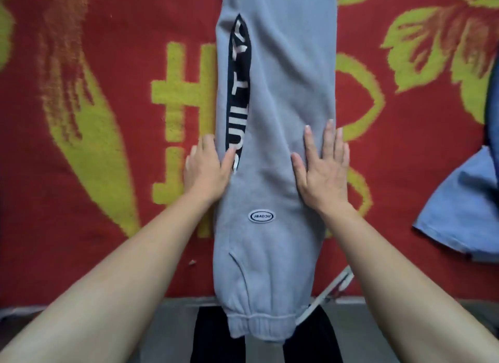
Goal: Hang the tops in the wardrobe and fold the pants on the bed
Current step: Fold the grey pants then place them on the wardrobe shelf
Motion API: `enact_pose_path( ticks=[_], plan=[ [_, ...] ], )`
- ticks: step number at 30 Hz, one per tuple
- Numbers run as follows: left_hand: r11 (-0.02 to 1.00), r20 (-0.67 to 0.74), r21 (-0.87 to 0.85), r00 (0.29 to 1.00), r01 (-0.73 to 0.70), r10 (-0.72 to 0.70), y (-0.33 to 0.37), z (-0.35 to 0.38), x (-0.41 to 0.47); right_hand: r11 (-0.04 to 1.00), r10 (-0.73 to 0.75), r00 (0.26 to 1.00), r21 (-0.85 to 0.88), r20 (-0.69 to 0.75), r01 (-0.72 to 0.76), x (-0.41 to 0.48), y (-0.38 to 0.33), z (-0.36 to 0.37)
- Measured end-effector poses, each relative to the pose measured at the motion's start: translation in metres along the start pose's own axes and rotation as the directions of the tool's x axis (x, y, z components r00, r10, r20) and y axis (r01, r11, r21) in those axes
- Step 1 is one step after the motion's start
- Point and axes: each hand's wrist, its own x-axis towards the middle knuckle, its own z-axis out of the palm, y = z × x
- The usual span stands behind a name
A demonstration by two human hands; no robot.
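Grey sweatpants point(280, 98) lie lengthwise down the middle of the bed, legs stacked, with a black side stripe bearing white letters and an oval logo patch. The elastic waistband hangs over the bed's near edge. My left hand point(206, 168) rests on the pants' left edge, fingers curled over the fabric beside the stripe. My right hand point(322, 168) lies flat on the right edge, fingers spread.
The bed is covered by a red blanket point(108, 119) with yellow-green floral patterns. A blue garment point(464, 200) lies at the right edge. A white drawstring point(333, 287) trails off the near edge. Grey floor shows below.
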Motion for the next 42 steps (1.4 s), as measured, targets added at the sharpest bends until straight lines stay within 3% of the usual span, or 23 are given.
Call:
enact_pose_path(
  ticks=[3,6,9,11,14,15,19,21,24,27,31,34,38,42],
  plan=[
    [0.995,0.096,-0.021,0.991,0.097,-0.094,-0.03,0.029,-0.087,0.976,0.177,0.976,0.103,0.127,-0.191,-0.061,0.009,0.006],
    [0.98,0.194,-0.062,0.966,0.188,-0.173,-0.052,0.049,-0.15,0.939,0.222,0.953,0.218,0.207,-0.267,-0.127,0.004,0.005],
    [0.942,0.197,-0.18,0.949,0.284,-0.248,-0.059,0.054,-0.186,0.862,0.291,0.909,0.331,0.297,-0.384,-0.192,-0.005,0.006],
    [0.908,0.21,-0.241,0.932,0.342,-0.295,-0.059,0.054,-0.203,0.752,0.378,0.838,0.397,0.394,-0.526,-0.226,-0.008,0.007],
    [0.874,0.272,-0.279,0.906,0.396,-0.324,-0.064,0.057,-0.226,0.559,0.489,0.67,0.389,0.558,-0.732,-0.257,-0.009,0.009],
    [0.872,0.293,-0.28,0.901,0.402,-0.321,-0.064,0.056,-0.233,0.548,0.487,0.654,0.38,0.579,-0.745,-0.265,-0.009,0.01],
    [0.809,0.377,-0.382,0.874,0.447,-0.306,-0.056,0.05,-0.259,0.659,0.386,0.71,0.363,0.589,-0.659,-0.28,-0.003,0.009],
    [0.762,0.421,-0.45,0.863,0.465,-0.278,-0.053,0.046,-0.27,0.654,0.335,0.716,0.395,0.612,-0.645,-0.283,0.004,0.003],
    [0.643,0.47,-0.565,0.842,0.517,-0.264,-0.054,0.041,-0.293,0.56,0.252,0.719,0.509,0.647,-0.654,-0.282,0.014,-0.013],
    [0.463,0.495,-0.707,0.841,0.535,-0.218,-0.04,0.027,-0.328,0.435,0.177,0.733,0.616,0.657,-0.657,-0.289,0.027,-0.017],
    [0.382,0.481,-0.769,0.857,0.513,-0.183,-0.025,0.014,-0.37,0.265,0.129,0.721,0.677,0.68,-0.686,-0.318,0.032,-0.033],
    [0.391,0.515,-0.735,0.831,0.554,-0.21,-0.033,0.019,-0.403,0.284,0.144,0.686,0.634,0.713,-0.719,-0.354,0.025,-0.054],
    [0.387,0.498,-0.715,0.812,0.583,-0.304,-0.059,0.049,-0.446,0.14,0.046,0.581,0.571,0.812,-0.809,-0.413,0.02,-0.047],
    [0.393,0.502,-0.667,0.771,0.633,-0.391,-0.1,0.082,-0.477,0.276,0.178,0.563,0.508,0.807,-0.816,-0.461,0.027,0.004]
  ],
)
